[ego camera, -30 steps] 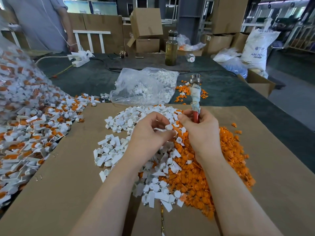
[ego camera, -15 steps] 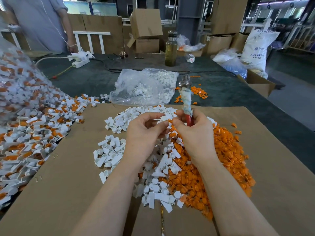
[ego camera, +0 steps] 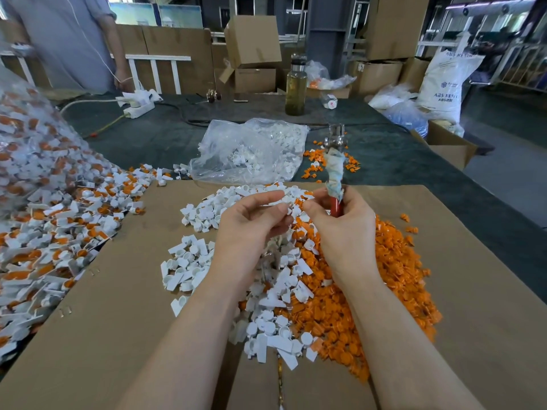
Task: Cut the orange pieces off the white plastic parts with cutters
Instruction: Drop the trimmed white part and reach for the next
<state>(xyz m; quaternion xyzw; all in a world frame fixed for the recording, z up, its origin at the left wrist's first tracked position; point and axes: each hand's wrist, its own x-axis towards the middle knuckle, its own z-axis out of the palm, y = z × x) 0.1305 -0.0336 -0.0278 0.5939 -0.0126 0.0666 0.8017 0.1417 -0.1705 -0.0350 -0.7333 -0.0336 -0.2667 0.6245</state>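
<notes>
My left hand (ego camera: 251, 220) pinches a small white plastic part (ego camera: 285, 202) between thumb and fingertips, above the piles. My right hand (ego camera: 340, 226) grips the red handle of the cutters (ego camera: 334, 170), whose cloth-wrapped shaft and metal jaws point up and away. Its fingertips meet the left hand's at the white part. Below them lie a pile of cut white parts (ego camera: 192, 261) and a pile of orange pieces (ego camera: 355, 291) on the cardboard sheet (ego camera: 118, 321).
A big heap of uncut white-and-orange parts (ego camera: 44, 217) spills from the left. A clear bag of white parts (ego camera: 251, 149) lies behind the cardboard, with scattered orange bits (ego camera: 313, 164). A bottle (ego camera: 296, 87), a power strip (ego camera: 139, 103), boxes and a standing person (ego camera: 68, 39) are further back.
Both hands stayed together over the piles. The cutters swung left half a second ago and are now back to the right, still pointing up.
</notes>
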